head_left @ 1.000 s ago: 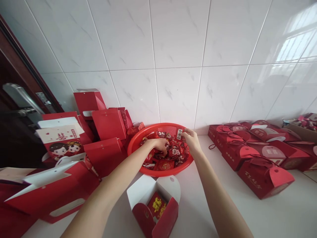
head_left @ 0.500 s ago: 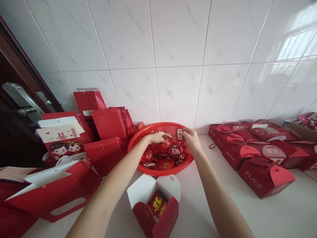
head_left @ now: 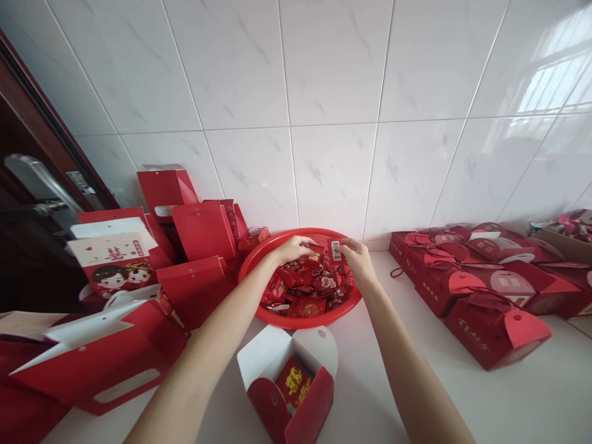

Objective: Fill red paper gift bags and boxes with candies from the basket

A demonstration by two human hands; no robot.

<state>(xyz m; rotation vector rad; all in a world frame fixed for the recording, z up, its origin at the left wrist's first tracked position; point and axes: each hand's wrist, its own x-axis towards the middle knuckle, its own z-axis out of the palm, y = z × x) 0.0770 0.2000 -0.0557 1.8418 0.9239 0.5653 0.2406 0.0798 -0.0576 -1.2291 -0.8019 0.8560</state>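
A red plastic basket (head_left: 252, 308) holds a heap of shiny red wrapped sweets (head_left: 308, 306). Over its back left part, my left hand (head_left: 296, 250) pinches a small red sweet packet (head_left: 315, 254), partly hidden by the fingers. At the right rim, my right hand (head_left: 358, 259) grips a red packet with a white label (head_left: 335, 251) between thumb and fingers. Just in front of the basket stands an opened red gift box (head_left: 314, 404) with white inside flaps. Inside it lies a red packet with gold lettering (head_left: 295, 379).
Several red paper boxes with cut-out handles (head_left: 203, 231) crowd the left side, one printed with cartoon figures (head_left: 123, 271). Rows of closed dark red gift boxes (head_left: 497, 333) with cords stand at right. A white tiled wall (head_left: 333, 172) rises behind, and a dark door (head_left: 28, 246) is at far left.
My left hand has lifted slightly out of the heap toward the back of the basket, a small red packet now in its fingers. My right hand has barely moved.
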